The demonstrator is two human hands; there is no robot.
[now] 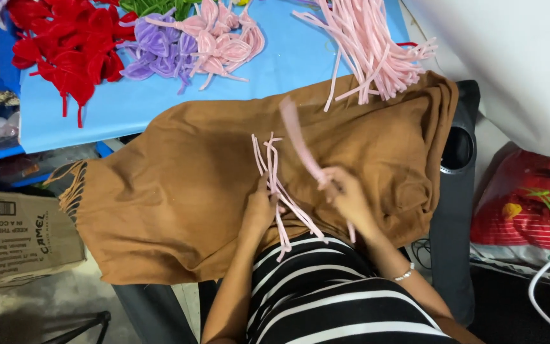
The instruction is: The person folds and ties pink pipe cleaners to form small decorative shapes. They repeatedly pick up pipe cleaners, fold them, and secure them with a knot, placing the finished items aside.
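Head view: left hand (260, 207) pinching bundle of pink pipe cleaners (275, 178) mid-frame on brown shawl (179, 191); right hand (346, 194) gripping single bent one (300, 143). Finished petals (208, 35) top centre, big loose pile (367, 44) upper right untouched, so plenty left.

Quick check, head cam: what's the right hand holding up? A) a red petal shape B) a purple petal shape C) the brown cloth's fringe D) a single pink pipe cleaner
D: the right hand pinches a single pink pipe cleaner that rises over the brown cloth, while the left hand holds a small bunch of pink pipe cleaners; the red petal shapes and purple petal shapes lie untouched on the blue sheet.
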